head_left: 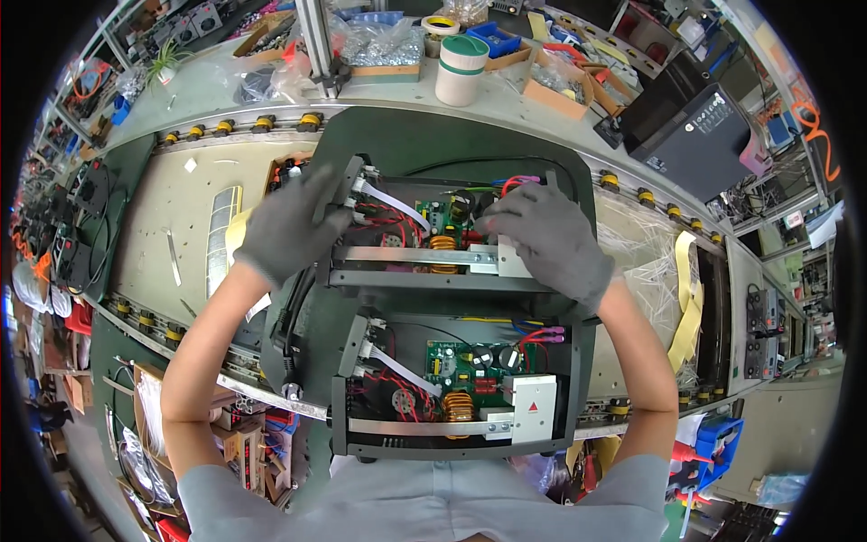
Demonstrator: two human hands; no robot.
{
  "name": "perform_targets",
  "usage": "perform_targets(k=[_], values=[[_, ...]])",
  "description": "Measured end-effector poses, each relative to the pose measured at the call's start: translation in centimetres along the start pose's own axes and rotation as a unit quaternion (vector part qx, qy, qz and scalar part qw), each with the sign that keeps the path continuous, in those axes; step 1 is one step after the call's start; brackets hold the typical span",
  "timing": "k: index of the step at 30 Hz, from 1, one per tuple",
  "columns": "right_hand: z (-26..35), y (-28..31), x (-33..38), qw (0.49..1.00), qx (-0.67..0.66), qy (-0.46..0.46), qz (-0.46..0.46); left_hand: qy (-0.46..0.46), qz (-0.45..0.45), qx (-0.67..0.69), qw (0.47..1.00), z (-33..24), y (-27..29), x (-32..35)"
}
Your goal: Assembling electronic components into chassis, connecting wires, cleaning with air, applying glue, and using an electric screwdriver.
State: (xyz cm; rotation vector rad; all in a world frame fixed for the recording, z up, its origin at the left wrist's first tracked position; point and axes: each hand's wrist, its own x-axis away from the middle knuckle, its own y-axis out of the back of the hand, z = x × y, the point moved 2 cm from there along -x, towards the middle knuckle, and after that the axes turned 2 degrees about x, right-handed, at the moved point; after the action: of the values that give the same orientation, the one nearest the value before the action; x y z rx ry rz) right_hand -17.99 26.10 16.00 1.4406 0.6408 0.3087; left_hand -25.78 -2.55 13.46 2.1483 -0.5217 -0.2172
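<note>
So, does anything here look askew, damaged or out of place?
Nothing clearly stands out. Both gloved hands, left hand and right hand, rest on the far open unit; the near unit sits squarely on the dark pallet.

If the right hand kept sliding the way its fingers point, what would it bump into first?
The right hand points left across the far open unit. It would probably meet the black capacitors on the green circuit board first, though depth is unclear.

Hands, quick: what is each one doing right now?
Left hand: open, fingers spread flat on the left end of the far open metal unit.
Right hand: open, resting on the unit's right side, gripping nothing.
</note>
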Motion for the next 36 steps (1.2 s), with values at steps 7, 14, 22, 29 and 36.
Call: perform_targets(k=[7,14,22,29,36], values=[[-0.2,-1.9,-1.6,0.991,0.034,0.074,0.106,-0.312,-0.003,-0.052,0.949,-6.6,-4.2,-5.9],[-0.5,-2.7,-3.2,0.982,-0.01,0.1,0.161,-0.269,0.068,0.013,0.961,-4.7,-6.0,-8.3],[0.1,-1.8,-2.2,0.984,0.044,0.142,0.102,-0.191,0.048,0.066,0.978,-4.6,-5.2,-6.9],[0.3,-2.4,-3.4,0.972,0.062,0.106,0.2,-0.167,0.055,-0.009,0.984,-5.0,-5.6,-6.7],[-0.5,-3.3,-4.9,0.95,0.013,0.035,0.31,-0.246,0.111,-0.16,0.95,-5.4,-7.9,-8.1]])
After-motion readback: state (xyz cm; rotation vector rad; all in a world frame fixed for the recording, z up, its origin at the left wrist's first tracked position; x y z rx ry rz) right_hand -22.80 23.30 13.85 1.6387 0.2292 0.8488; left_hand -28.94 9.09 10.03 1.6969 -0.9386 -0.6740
